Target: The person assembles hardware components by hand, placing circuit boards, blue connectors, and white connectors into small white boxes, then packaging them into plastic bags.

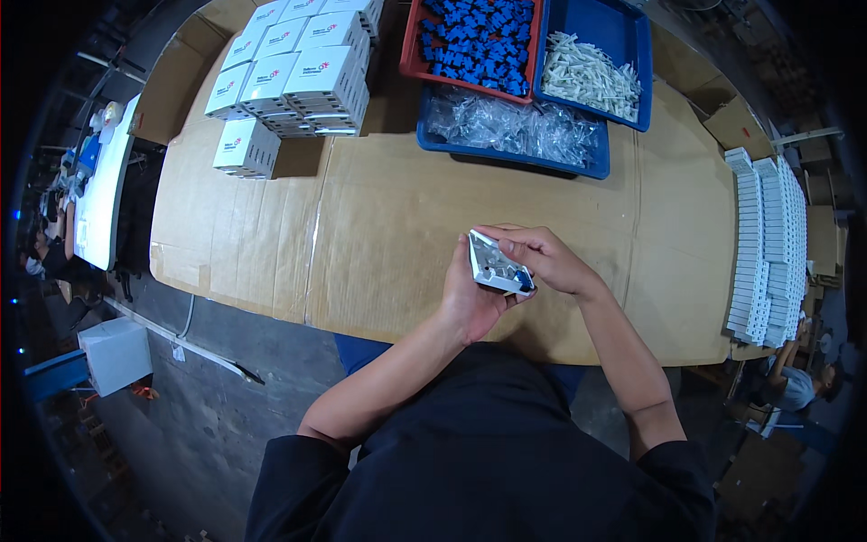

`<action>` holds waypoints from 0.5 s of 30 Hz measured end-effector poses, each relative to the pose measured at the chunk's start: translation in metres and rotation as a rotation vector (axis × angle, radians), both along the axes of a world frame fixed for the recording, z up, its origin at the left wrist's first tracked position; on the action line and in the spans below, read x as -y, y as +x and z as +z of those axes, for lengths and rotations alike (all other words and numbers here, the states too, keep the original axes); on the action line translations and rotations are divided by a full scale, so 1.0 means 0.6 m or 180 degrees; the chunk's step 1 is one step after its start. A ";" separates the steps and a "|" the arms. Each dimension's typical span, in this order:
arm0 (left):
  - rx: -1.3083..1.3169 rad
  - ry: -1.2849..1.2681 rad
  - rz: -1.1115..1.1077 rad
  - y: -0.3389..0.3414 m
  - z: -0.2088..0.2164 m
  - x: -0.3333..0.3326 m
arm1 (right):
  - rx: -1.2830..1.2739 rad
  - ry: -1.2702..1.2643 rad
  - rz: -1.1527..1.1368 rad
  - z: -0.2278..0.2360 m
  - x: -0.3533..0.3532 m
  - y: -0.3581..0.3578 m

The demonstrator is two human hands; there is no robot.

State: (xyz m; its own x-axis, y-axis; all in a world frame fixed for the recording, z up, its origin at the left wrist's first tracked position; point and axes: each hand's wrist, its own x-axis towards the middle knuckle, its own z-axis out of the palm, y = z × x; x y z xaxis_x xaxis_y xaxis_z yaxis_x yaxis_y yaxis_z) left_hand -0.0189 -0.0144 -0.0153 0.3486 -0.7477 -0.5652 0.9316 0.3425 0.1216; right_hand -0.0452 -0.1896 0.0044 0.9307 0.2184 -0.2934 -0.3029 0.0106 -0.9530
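Observation:
A small white open-faced plastic housing (492,260) is held above the cardboard-covered table, near its front edge. A dark blue piece (524,282) sits in its near right corner, and what else lies inside is too small to make out. My left hand (467,296) cups the housing from the left and below, thumb along its left side. Over the far right edge, my right hand (549,257) grips it with fingers bent, partly hiding the inside. Both hands are closed on this one housing.
White printed boxes (298,72) stand stacked at the far left, with one box (247,147) in front. A red tray (411,45) of blue parts and blue trays (643,54) (515,163) of white pieces and clear bags sit far right. White units (768,244) line the right edge.

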 end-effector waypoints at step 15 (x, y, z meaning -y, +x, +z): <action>-0.0091 0.0278 -0.0172 -0.003 0.003 0.006 | 0.0192 -0.0172 -0.0070 -0.020 0.000 -0.016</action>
